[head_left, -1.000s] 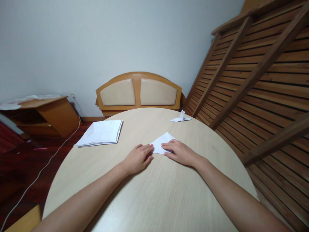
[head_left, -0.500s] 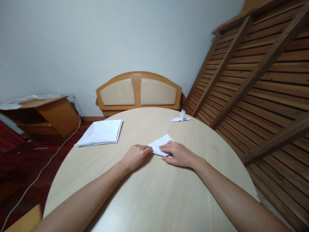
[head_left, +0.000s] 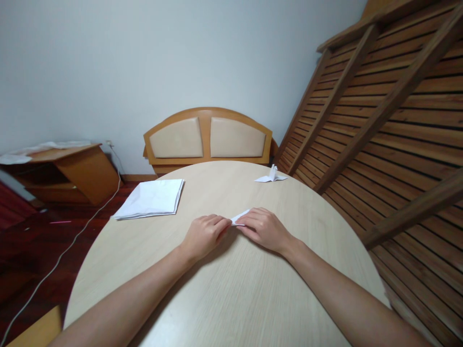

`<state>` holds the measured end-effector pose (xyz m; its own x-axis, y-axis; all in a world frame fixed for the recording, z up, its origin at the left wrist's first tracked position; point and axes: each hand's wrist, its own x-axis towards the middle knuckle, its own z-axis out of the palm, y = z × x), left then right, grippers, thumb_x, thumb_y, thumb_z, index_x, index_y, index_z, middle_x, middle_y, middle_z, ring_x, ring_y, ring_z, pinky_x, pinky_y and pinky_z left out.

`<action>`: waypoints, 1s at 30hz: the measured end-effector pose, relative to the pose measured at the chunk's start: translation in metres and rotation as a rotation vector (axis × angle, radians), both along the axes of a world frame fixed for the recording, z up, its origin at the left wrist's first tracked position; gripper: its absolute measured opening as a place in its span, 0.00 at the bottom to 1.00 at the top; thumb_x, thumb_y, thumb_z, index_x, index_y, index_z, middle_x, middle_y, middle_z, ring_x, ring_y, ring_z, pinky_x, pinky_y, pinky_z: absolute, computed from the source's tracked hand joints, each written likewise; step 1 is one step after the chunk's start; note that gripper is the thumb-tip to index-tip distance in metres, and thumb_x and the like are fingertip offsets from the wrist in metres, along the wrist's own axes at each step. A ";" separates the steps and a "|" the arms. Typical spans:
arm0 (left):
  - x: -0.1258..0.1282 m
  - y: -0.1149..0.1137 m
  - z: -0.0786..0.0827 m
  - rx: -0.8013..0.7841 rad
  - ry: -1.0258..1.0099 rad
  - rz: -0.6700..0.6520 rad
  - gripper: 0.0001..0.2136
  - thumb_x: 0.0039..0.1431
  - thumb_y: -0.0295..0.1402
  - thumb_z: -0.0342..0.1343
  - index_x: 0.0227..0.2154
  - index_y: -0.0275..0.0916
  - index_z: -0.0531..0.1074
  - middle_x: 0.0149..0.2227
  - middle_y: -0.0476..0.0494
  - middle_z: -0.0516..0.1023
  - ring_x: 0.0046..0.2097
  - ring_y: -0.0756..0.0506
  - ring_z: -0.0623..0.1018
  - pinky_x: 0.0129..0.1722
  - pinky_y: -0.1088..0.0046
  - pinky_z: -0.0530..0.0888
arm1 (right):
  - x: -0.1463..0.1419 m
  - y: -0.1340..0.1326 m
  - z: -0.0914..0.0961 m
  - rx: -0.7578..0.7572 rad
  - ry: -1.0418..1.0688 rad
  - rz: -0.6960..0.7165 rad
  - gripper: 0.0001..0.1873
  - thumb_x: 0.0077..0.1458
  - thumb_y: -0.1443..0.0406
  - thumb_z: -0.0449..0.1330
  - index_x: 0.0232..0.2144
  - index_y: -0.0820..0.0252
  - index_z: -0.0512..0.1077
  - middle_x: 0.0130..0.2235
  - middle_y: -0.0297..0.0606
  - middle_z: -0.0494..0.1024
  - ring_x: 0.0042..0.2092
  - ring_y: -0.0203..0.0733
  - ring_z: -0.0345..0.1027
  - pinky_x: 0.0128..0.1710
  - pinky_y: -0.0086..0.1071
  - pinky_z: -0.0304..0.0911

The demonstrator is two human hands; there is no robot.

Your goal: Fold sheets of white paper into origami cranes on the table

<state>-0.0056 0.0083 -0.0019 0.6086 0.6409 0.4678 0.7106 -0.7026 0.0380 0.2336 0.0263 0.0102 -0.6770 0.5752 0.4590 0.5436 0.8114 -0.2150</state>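
Between my two hands is a small folded piece of white paper, near the middle of the round table. My left hand pinches its left end between thumb and fingers. My right hand grips its right side, fingers bent over the paper and thumb below. Much of the paper is hidden beneath the right fingers. Beyond the right hand, toward the far edge, stands a finished white paper crane with its wings spread.
A stack of white paper lies at the table's left edge. Behind the table is a padded headboard. A slatted wooden frame leans on the right. A low desk and a white cable are on the left.
The near edge of the paper has been folded up, so a narrower strip shows. My right hand has moved slightly left and its fingers now cover more of the paper.
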 end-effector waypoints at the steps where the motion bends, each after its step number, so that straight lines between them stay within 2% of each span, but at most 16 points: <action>1: -0.001 0.000 0.000 -0.003 -0.020 0.017 0.10 0.66 0.27 0.50 0.42 0.40 0.75 0.38 0.43 0.83 0.38 0.44 0.81 0.37 0.69 0.75 | 0.001 0.000 0.000 -0.002 0.013 -0.008 0.11 0.67 0.61 0.56 0.44 0.53 0.79 0.43 0.38 0.83 0.45 0.46 0.74 0.46 0.41 0.63; 6: -0.004 -0.002 0.003 -0.092 -0.246 0.112 0.11 0.68 0.32 0.48 0.41 0.39 0.76 0.36 0.42 0.83 0.35 0.45 0.80 0.35 0.69 0.74 | 0.009 0.006 -0.002 -0.049 0.211 -0.124 0.10 0.64 0.59 0.59 0.37 0.53 0.79 0.36 0.38 0.83 0.41 0.45 0.75 0.45 0.41 0.66; 10: 0.001 -0.005 0.011 -0.334 -0.500 0.183 0.11 0.66 0.36 0.50 0.38 0.38 0.77 0.34 0.43 0.83 0.30 0.48 0.78 0.30 0.72 0.73 | 0.010 0.010 -0.005 -0.202 0.558 -0.222 0.12 0.57 0.54 0.65 0.34 0.56 0.77 0.35 0.38 0.82 0.36 0.44 0.76 0.40 0.38 0.71; 12: 0.004 -0.006 0.014 -0.438 -0.589 0.182 0.11 0.64 0.37 0.52 0.38 0.38 0.77 0.32 0.44 0.83 0.29 0.48 0.78 0.29 0.73 0.73 | 0.008 0.010 -0.006 -0.270 0.660 -0.239 0.14 0.54 0.53 0.67 0.33 0.57 0.77 0.34 0.37 0.81 0.34 0.44 0.76 0.37 0.37 0.72; 18: 0.006 -0.007 0.015 -0.516 -0.629 0.173 0.12 0.63 0.40 0.54 0.39 0.39 0.78 0.31 0.44 0.83 0.30 0.47 0.78 0.29 0.73 0.71 | 0.000 0.006 -0.005 -0.344 0.618 -0.173 0.09 0.54 0.57 0.67 0.33 0.56 0.77 0.34 0.36 0.81 0.36 0.43 0.75 0.40 0.37 0.71; 21: 0.006 -0.004 0.011 -0.575 -0.714 0.151 0.12 0.61 0.41 0.55 0.36 0.38 0.78 0.32 0.43 0.82 0.32 0.46 0.78 0.30 0.74 0.70 | -0.002 0.005 -0.006 -0.370 0.628 -0.169 0.13 0.52 0.58 0.68 0.38 0.56 0.76 0.38 0.37 0.81 0.39 0.44 0.76 0.42 0.38 0.71; 26: 0.007 0.004 0.003 -0.743 -0.954 0.180 0.17 0.55 0.47 0.60 0.35 0.35 0.75 0.24 0.47 0.76 0.24 0.50 0.71 0.22 0.78 0.60 | -0.002 0.006 -0.012 -0.518 0.701 -0.131 0.33 0.51 0.61 0.69 0.57 0.53 0.64 0.36 0.35 0.79 0.35 0.42 0.75 0.36 0.35 0.71; 28: 0.007 0.006 0.001 -0.834 -1.016 0.193 0.20 0.51 0.49 0.63 0.36 0.34 0.74 0.20 0.52 0.70 0.20 0.53 0.66 0.20 0.79 0.55 | -0.002 0.006 -0.013 -0.552 0.704 -0.107 0.35 0.52 0.62 0.68 0.60 0.53 0.60 0.36 0.35 0.79 0.34 0.41 0.74 0.34 0.34 0.70; 30: 0.007 0.007 0.001 -0.904 -1.033 0.197 0.23 0.48 0.50 0.65 0.37 0.34 0.73 0.18 0.55 0.67 0.18 0.54 0.62 0.19 0.80 0.53 | -0.003 0.005 -0.014 -0.550 0.676 -0.098 0.34 0.53 0.63 0.67 0.59 0.54 0.61 0.36 0.35 0.78 0.35 0.41 0.74 0.35 0.34 0.70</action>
<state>0.0009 0.0154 -0.0006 0.1094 0.9936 0.0272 0.1654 -0.0452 0.9852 0.2306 0.0313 -0.0036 -0.2966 0.8742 0.3844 0.2203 0.4543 -0.8632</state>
